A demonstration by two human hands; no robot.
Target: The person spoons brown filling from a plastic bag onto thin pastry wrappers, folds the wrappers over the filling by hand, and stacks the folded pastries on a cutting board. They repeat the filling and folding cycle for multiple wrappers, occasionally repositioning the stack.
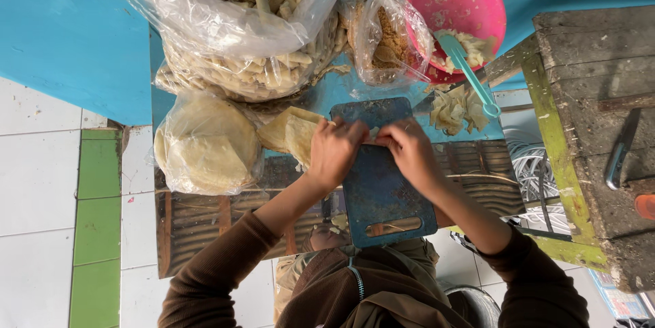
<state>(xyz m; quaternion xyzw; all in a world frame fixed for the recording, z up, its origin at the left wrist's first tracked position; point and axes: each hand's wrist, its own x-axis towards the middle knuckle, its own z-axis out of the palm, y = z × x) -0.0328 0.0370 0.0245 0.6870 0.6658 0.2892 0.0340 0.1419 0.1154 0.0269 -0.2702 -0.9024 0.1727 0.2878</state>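
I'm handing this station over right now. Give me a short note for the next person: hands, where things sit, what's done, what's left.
Left hand and right hand meet at the far end of the blue cutting board, pinching a small pale piece; it is hidden by the fingers.
Flat wrappers lie left of the board.
Pink bowl holds filling and a teal spoon.
Done: clear bag of finished rolls.
Left: the piece in hand and the wrapper stack.

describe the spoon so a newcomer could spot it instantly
Start at the pink bowl at the top of the view, right of the clear bags of rolled pastry. The spoon leans out of it, handle running down and right over the rim. It is the only turquoise plastic utensil there.
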